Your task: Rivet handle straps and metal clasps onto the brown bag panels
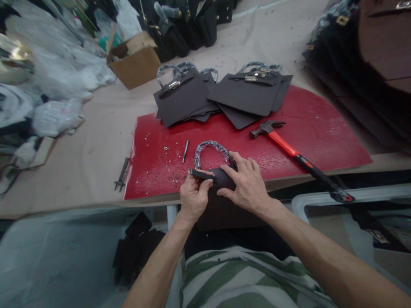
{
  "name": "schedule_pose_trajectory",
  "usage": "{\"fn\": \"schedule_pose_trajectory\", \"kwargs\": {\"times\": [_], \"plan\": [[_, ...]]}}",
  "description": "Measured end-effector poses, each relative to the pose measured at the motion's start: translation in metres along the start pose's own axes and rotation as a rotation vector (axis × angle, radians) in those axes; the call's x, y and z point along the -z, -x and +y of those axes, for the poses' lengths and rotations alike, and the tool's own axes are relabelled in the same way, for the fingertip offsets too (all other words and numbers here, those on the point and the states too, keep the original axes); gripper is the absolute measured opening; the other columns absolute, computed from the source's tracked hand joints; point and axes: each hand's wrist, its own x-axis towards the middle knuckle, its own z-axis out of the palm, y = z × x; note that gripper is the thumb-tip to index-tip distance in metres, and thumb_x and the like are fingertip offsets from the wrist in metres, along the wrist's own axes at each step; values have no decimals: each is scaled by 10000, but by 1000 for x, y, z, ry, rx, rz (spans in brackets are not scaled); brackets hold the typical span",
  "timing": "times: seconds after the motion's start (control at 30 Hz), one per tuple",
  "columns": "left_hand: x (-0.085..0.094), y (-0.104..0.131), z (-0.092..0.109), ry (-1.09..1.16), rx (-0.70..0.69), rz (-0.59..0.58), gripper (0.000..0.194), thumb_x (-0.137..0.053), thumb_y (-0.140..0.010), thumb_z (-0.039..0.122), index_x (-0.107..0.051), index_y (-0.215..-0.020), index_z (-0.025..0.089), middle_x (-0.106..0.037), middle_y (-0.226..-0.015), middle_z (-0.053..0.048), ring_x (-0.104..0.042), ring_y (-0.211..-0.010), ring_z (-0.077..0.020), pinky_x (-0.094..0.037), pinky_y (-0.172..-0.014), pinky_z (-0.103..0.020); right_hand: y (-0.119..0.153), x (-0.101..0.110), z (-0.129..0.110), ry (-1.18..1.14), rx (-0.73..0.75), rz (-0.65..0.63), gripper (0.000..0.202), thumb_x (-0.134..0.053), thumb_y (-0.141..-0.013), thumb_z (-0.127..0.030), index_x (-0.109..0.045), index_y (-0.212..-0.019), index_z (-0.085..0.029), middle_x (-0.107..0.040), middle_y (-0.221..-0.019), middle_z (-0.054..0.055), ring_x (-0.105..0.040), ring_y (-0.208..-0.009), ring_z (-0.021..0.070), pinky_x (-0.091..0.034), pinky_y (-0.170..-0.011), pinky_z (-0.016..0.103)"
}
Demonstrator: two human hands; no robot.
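My left hand (194,194) is closed on a short dark bar (201,174) with a pale, shiny end; whether it is a strap or a tool I cannot tell. Below it hangs a dark brown bag panel (224,179) over the table's front edge. Its arched handle (212,145) is wrapped in clear plastic. My right hand (247,182) rests on the panel's right side, fingers spread, near the handle's right end. Left of the handle lies a slim metal punch (185,151) on the red mat (154,171), among tiny scattered metal bits (166,148).
A claw hammer (289,149) with an orange and black handle lies to the right, its grip past the table edge. Handled panels (247,92) are stacked behind. Farther out are a cardboard box (135,60), a small forked tool (122,174), dark stacks (346,94) and bins (302,201) below.
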Motion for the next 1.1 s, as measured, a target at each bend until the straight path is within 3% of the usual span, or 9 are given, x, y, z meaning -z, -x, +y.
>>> {"fn": "schedule_pose_trajectory", "kwargs": {"times": [0.93, 1.1], "plan": [[-2, 3, -3, -151, -95, 2, 124, -613, -939, 244, -619, -1058, 206, -732, -1020, -59, -728, -883, -180, -613, -823, -310, 1, -1, 0, -12, -3, 11, 735, -744, -754, -620, -600, -1341, -202, -322, -1596, 180, -382, -1379, 389, -243, -1151, 543], [-1, -2, 0, -368, -306, -25, 104, -595, -934, 200, -637, -1028, 191, -728, -981, -62, -724, -905, -187, -591, -865, -315, 1, 0, 2, -15, 10, 12, 753, -752, -746, -622, -591, -1353, -206, -319, -1595, 181, -401, -1360, 396, -253, -1141, 552]]}}
